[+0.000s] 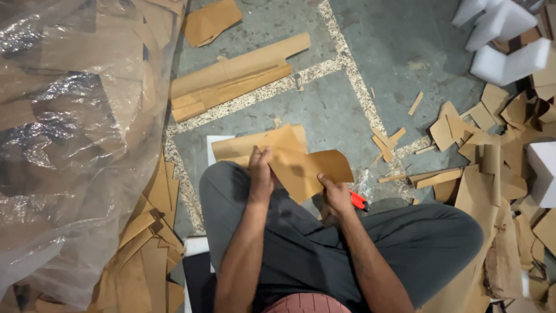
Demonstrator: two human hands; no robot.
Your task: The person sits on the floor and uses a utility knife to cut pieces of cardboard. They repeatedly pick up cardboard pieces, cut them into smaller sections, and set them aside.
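The brown paper sheet (301,165) sits above the seated person's knees, over the grey floor (341,110). The left hand (262,174) pinches its near edge; the right hand (336,194) grips its lower corner, an orange cutter (359,201) just beside.

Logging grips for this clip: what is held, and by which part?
Both hands hold one brown paper sheet: left hand at its upper left edge, right hand at its lower right edge.

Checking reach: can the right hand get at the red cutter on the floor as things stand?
Probably yes. The red cutter lies on the floor just beside the right hand, nothing between them; but that hand is holding the brown paper sheet and would have to let go.
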